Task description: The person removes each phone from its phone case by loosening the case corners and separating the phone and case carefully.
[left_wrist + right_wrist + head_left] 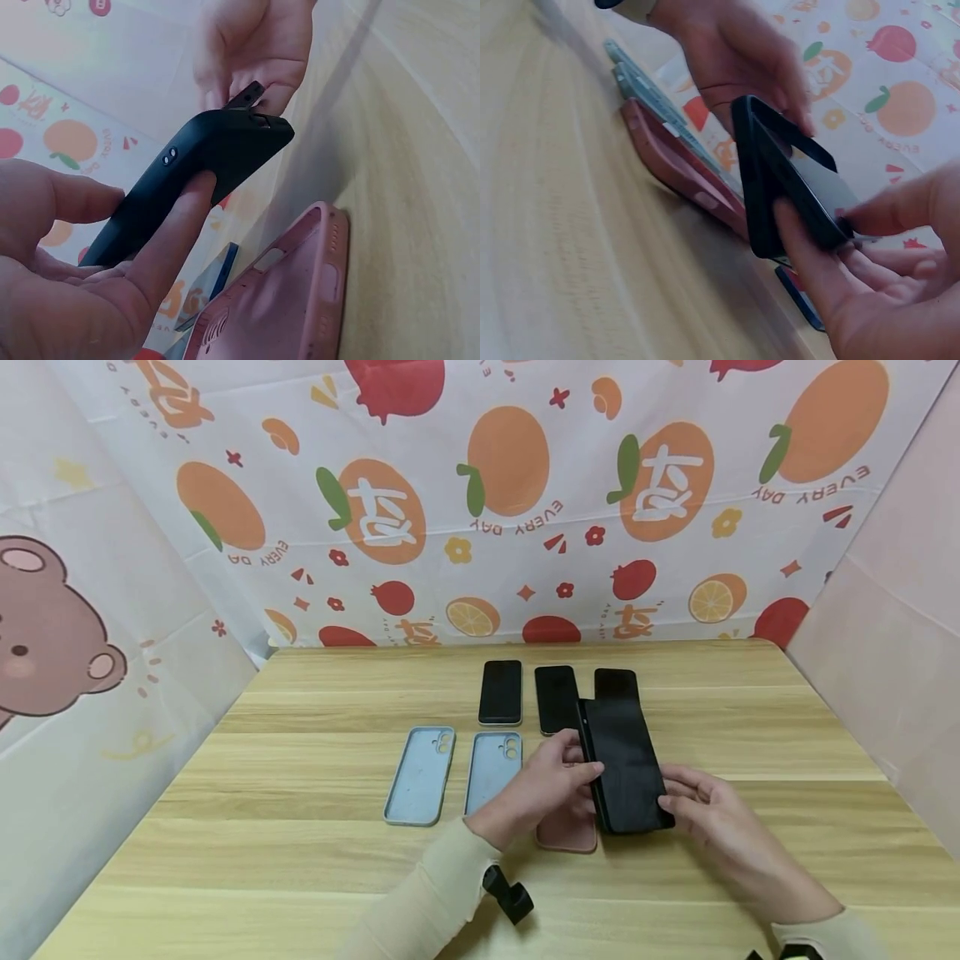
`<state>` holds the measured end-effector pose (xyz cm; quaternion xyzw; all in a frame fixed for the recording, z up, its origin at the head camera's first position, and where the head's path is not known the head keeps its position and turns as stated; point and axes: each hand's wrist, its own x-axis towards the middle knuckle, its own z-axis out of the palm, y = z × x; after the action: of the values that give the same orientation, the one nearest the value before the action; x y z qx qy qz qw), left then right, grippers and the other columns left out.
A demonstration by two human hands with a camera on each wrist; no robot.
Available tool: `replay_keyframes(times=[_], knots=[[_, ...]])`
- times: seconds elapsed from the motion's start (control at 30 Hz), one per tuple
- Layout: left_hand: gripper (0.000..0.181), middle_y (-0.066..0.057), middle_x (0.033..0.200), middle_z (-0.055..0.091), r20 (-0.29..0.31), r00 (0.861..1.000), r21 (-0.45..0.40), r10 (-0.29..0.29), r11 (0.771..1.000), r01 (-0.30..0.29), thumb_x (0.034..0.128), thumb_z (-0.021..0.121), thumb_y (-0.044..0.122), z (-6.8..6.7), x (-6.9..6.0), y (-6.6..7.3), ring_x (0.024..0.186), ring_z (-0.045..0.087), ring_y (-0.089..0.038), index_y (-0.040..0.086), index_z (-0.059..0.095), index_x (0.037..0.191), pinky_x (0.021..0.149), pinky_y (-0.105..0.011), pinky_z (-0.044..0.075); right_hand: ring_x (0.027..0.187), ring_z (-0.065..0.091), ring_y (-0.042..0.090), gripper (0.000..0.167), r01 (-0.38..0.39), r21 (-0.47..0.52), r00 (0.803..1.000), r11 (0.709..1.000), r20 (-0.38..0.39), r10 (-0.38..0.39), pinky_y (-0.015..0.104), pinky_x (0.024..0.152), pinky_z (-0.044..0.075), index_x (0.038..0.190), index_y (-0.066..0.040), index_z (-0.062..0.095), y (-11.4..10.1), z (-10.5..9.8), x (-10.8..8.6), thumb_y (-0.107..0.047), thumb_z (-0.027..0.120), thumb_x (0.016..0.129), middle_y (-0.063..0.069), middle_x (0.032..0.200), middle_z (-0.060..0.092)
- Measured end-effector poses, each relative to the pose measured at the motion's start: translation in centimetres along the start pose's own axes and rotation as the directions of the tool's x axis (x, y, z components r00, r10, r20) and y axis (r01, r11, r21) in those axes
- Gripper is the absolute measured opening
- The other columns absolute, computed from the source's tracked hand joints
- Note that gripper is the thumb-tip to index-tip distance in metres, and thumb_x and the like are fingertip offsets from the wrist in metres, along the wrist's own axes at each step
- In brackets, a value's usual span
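Observation:
My left hand grips a black phone case by its long sides, thumb and fingers on opposite edges. A dark phone sits at an angle in the case, one end inside and the other lifted out at a corner, as the right wrist view shows. My right hand pinches the lifted end of that phone between thumb and fingers. Below the held case lies a pink phone case, open side up and partly covered by my left hand.
Two light-blue phone cases, one at far left and one beside it, lie on the wooden table. Behind them are three dark phones in a row: left, middle, right. A fruit-print cloth hangs behind.

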<state>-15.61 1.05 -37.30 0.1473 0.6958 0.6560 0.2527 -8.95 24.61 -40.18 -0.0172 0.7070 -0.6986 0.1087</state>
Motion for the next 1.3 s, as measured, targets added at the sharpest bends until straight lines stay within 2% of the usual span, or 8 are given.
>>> replay_keyframes(times=[0.07,0.2,0.33,0.73,0.93,1.07,1.17,1.3], knots=[[0.041,-0.011,0.122,0.067,0.01,1.0,-0.018,-0.003,1.0,0.003,0.0983,0.061,0.013,-0.2,0.0,0.0,0.088,0.071,-0.019,0.01,0.046,0.137,0.077,-0.036,0.061,0.112,0.061,0.004,0.062,0.038,0.075,0.995,0.996,0.089,-0.045,0.02,0.089,0.054,0.147,0.019,0.016,0.1,-0.3,0.0,-0.002,0.05,0.1,0.007,0.131,0.059],[0.043,-0.008,0.128,0.065,0.005,1.0,0.015,0.008,1.0,-0.008,0.0982,0.062,0.016,-0.3,0.0,0.2,0.107,0.066,-0.018,0.014,0.047,0.139,0.099,-0.038,0.053,0.116,0.062,0.008,0.064,0.083,0.148,0.977,0.985,0.181,-0.11,0.024,0.092,0.055,0.147,0.021,0.009,0.0,-0.7,0.1,-0.001,0.049,0.101,-0.003,0.128,0.064],[0.042,-0.004,0.126,0.063,-0.011,1.0,0.056,0.02,0.998,-0.019,0.0982,0.063,0.021,-0.3,0.0,0.4,0.116,0.061,-0.016,0.017,0.05,0.138,0.108,-0.042,0.045,0.113,0.065,0.009,0.061,0.131,0.152,0.97,0.98,0.184,-0.158,0.024,0.09,0.056,0.145,0.022,0.011,-0.1,-1.2,0.1,0.003,0.048,0.1,-0.005,0.126,0.066],[0.061,-0.003,0.123,0.064,-0.111,0.994,0.109,-0.026,0.993,0.038,0.0977,0.063,0.019,-0.6,0.3,0.6,0.102,0.067,-0.014,0.023,0.033,0.151,0.099,-0.04,0.051,0.108,0.067,0.008,0.047,0.141,0.148,0.981,0.979,0.112,-0.159,0.024,0.083,0.058,0.145,0.006,0.034,-0.3,-3.9,-0.2,0.005,0.047,0.1,-0.007,0.125,0.068],[0.069,-0.003,0.118,0.066,-0.111,0.994,0.13,0.007,0.991,0.008,0.0965,0.065,0.016,-0.5,0.5,0.6,0.096,0.068,-0.013,0.025,0.028,0.154,0.095,-0.037,0.052,0.106,0.067,0.007,0.037,0.113,0.204,0.991,0.973,0.052,-0.126,0.023,0.083,0.058,0.131,-0.016,0.051,-0.6,-5.4,-0.2,0.005,0.047,0.101,-0.008,0.122,0.069],[0.066,-0.007,0.115,0.064,-0.074,0.997,0.149,0.021,0.989,-0.01,0.0955,0.065,0.011,0.0,0.6,0.4,0.089,0.067,-0.014,0.026,0.034,0.152,0.078,-0.033,0.056,0.108,0.066,0.004,0.053,0.095,0.208,0.995,0.974,0.016,-0.1,0.022,0.084,0.057,0.15,0.001,0.029,-0.8,-6.2,0.0,0.003,0.048,0.101,-0.013,0.121,0.068],[0.058,-0.008,0.112,0.062,-0.056,0.998,0.2,0.03,0.98,-0.018,0.0954,0.065,0.01,0.5,0.6,0.1,0.082,0.065,-0.013,0.025,0.044,0.147,0.067,-0.03,0.056,0.108,0.066,0.004,0.071,0.09,0.199,0.996,0.976,0.007,-0.093,0.024,0.085,0.057,0.15,0.018,0.001,-0.9,-6.6,0.4,0.001,0.05,0.101,-0.015,0.12,0.067],[0.049,-0.008,0.111,0.06,-0.034,0.999,0.222,0.01,0.975,-0.003,0.0951,0.065,0.008,1.3,0.7,-0.2,0.079,0.065,-0.013,0.022,0.053,0.14,0.061,-0.032,0.059,0.106,0.068,0.007,0.075,0.083,0.192,0.996,0.978,-0.006,-0.084,0.026,0.085,0.058,0.148,0.02,-0.002,-0.9,-7.1,1.0,-0.001,0.052,0.101,-0.014,0.117,0.069]])
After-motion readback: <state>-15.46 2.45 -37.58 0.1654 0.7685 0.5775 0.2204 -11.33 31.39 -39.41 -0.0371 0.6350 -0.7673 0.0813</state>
